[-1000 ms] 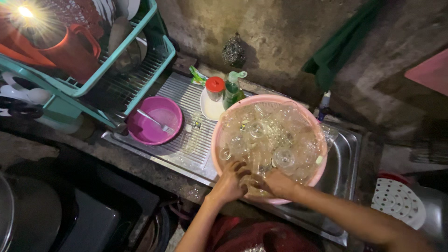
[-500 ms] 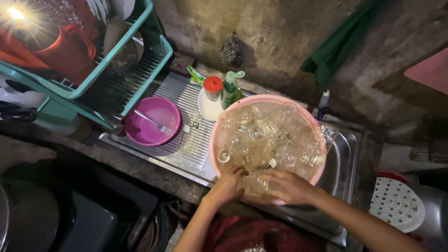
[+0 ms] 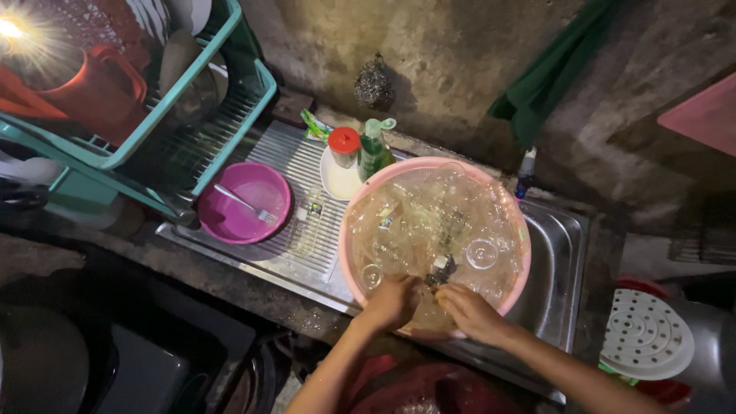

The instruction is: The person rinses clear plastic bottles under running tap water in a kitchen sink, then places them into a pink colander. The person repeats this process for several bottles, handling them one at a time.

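We note a pink basin (image 3: 515, 287) full of clear glasses (image 3: 481, 253) and soapy water, seated in the steel sink (image 3: 563, 253). At its near rim both hands meet over one dark small item (image 3: 442, 271), too blurred for us to identify. It lies just ahead of the fingers, toward the basin's centre; no long axis can be read. Left hand (image 3: 391, 303) is curled at the rim, its grip apparently closed on something submerged; we cannot tell what. Right hand (image 3: 469, 310) lies flat, fingers loosely bent, touching the dark item and nearer to it. To the left, on the ribbed worktop (image 3: 253, 264), a magenta bowl (image 3: 230, 222) with a fork (image 3: 247, 205); beyond, a teal dish rack (image 3: 207, 153).
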